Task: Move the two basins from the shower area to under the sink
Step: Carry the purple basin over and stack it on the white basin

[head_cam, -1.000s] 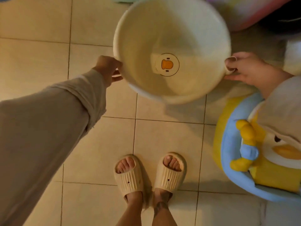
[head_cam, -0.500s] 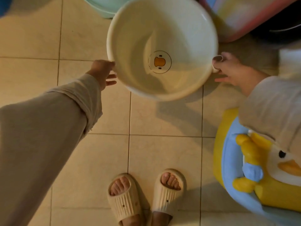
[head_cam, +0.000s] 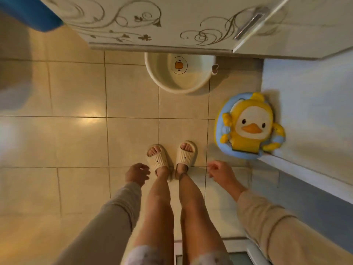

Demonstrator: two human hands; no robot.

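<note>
Now, step: cream basin point(head_cam: 179, 81) sits half under the sink cabinet point(head_cam: 152, 25).
Hands: your left hand point(head_cam: 136, 174) and right hand point(head_cam: 221, 172) hang empty, fingers loosely apart.
Next: fetch the second basin, which is out of view.

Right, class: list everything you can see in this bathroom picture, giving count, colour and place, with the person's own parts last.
basin: one, cream with a duck emblem inside, on the floor, partly under the cabinet
cabinet: one, white with swirl pattern, top
duck seat: one, yellow and blue, right, by the wall
blue object: one, top left corner, unclear
floor tiles: beige
slippers: two, cream, on the feet
left hand: empty, open
right hand: empty, open
</note>
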